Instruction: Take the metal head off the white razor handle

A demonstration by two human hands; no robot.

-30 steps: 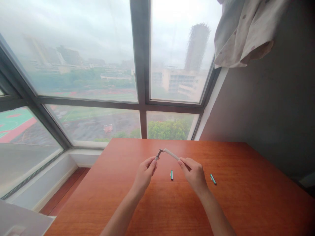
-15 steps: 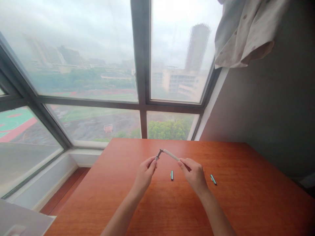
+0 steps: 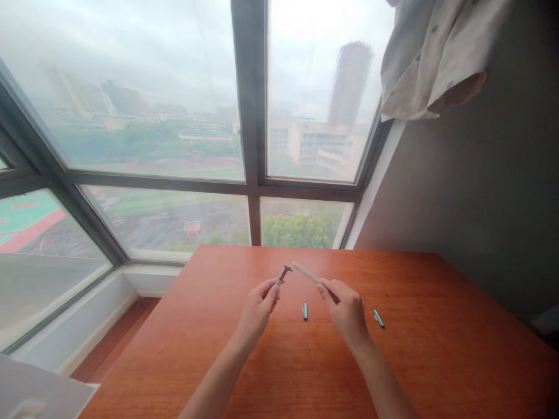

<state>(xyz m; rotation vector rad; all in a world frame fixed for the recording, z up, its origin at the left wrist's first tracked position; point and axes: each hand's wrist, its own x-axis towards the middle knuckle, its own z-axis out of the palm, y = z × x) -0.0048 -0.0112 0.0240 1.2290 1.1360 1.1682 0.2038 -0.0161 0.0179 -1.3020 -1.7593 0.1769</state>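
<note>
Between the fingers of my left hand, closed on its lower part, is a razor handle, grey with a dark forked top and no blade head on it. A slim pale grey stick is pinched in my right hand; its rounded tip points up and left, close to the handle's top. A small gap shows between the two. On the table between my hands lies a green-and-black razor cartridge. Another razor cartridge lies to the right of my right hand.
The reddish-brown wooden table stretches beneath both hands, its far edge near the window frame. A grey wall rises on the right. A pale buttoned garment hangs at the upper right.
The pale stick has drawn slightly right, away from the razor handle's top, so a gap has opened. My left hand and both cartridges have hardly moved.
</note>
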